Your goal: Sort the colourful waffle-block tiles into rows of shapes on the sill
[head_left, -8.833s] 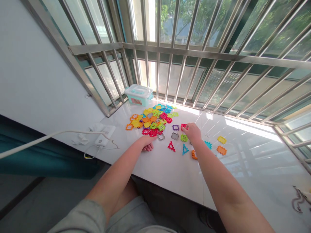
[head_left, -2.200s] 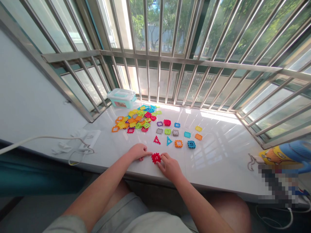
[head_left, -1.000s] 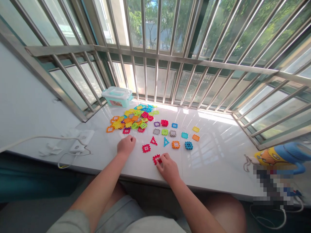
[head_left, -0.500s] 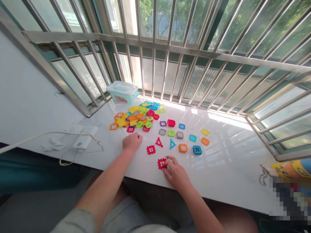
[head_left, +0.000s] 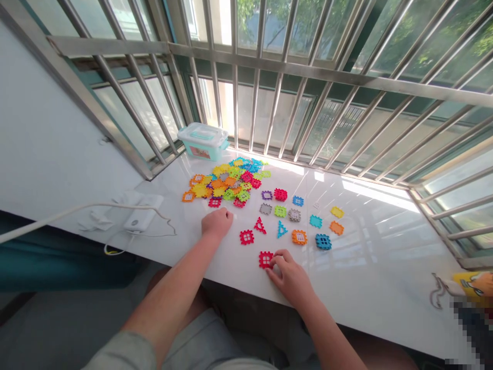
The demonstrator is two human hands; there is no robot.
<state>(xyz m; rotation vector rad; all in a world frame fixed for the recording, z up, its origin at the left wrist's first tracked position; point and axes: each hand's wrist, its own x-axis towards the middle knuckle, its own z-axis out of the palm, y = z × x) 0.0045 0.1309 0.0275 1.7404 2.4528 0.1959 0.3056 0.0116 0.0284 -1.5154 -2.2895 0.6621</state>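
My right hand [head_left: 289, 272] has its curled thumb and fingers at the right edge of a red window-shaped building piece [head_left: 265, 259], which lies near the table's front edge. Closed in a fist, my left hand [head_left: 217, 223] rests just in front of a mixed pile of colourful interlocking pieces [head_left: 217, 184]; whether anything is inside it is hidden. Between the hands lies another red square piece [head_left: 247, 237]. Beyond it are a red triangular piece [head_left: 260, 225] and a blue triangular piece [head_left: 282, 229]. An orange stack [head_left: 299, 237] and a blue stack [head_left: 323, 241] sit to the right.
A lidded turquoise box [head_left: 203, 141] stands at the back left against the metal bars. A white power strip [head_left: 143, 213] with cables lies at left. Sorted tiles, including a turquoise one [head_left: 316, 221], lie right of the pile. A yellow object [head_left: 472, 282] is at far right.
The camera view has turned slightly left, so everything appears shifted to the right. Both hands keep nearly the same places on the table, the right still at the red piece.
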